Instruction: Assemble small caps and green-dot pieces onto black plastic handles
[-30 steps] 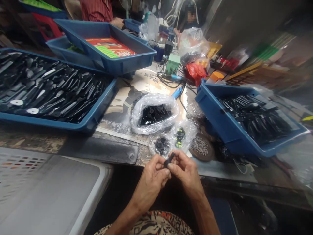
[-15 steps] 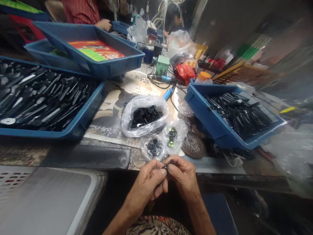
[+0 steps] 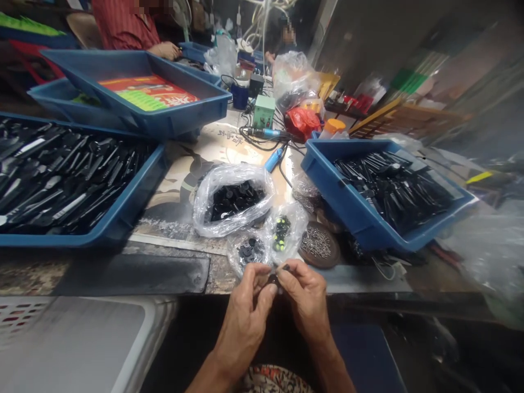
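Note:
My left hand (image 3: 246, 308) and my right hand (image 3: 304, 302) meet at the table's front edge, their fingertips pinching a small black plastic part (image 3: 273, 279). Most of that part is hidden by my fingers. Just beyond my hands lie a small clear bag of round black pieces (image 3: 248, 252) and a clear bag of black and green pieces (image 3: 281, 233). Behind them sits a larger clear bag of black plastic parts (image 3: 231, 201). A round dark dish of small metal pins (image 3: 318, 245) rests to the right.
Blue trays of long black plastic pieces stand left (image 3: 123, 224) and right (image 3: 339, 202). A grey crate (image 3: 82, 344) sits low on the left. Further back are a green box (image 3: 263, 112) with cables and a co-worker's hand (image 3: 165, 51).
The black part, clearly sticking out earlier, is now mostly hidden in my fingers. The whole view has shifted, with the table items sliding left and slightly down.

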{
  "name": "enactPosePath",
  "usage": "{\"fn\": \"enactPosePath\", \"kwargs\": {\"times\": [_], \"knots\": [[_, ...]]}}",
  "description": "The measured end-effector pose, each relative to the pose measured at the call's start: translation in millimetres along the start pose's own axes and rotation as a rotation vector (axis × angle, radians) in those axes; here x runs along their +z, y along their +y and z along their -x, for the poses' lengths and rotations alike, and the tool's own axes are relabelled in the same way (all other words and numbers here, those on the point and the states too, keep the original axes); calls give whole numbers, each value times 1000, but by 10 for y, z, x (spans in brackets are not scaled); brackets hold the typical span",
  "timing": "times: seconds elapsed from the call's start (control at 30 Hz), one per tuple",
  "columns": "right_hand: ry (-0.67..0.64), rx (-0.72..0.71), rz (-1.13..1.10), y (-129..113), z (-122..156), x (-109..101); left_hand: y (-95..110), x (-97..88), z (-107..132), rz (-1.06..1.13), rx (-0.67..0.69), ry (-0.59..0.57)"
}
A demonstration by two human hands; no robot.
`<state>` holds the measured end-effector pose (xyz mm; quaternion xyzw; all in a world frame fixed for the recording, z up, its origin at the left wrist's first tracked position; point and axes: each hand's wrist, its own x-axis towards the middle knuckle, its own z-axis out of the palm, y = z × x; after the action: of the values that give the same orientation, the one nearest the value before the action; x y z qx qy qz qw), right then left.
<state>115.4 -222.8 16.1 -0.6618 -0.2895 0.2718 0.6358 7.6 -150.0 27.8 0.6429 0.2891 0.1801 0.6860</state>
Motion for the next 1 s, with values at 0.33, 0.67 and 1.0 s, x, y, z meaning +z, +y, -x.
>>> {"fn": "enactPosePath", "kwargs": {"times": [0.33,0.67,1.0], "knots": [[85,-377,524,-176,-420,-69,-115,-30,-1,-106,62,85],[106,-427,1260,132,-710,-242,-144,-107,31,-76,13,85],[87,-386,1408,113,-712,-162,-107,-127,15,37,-43,95]]}}
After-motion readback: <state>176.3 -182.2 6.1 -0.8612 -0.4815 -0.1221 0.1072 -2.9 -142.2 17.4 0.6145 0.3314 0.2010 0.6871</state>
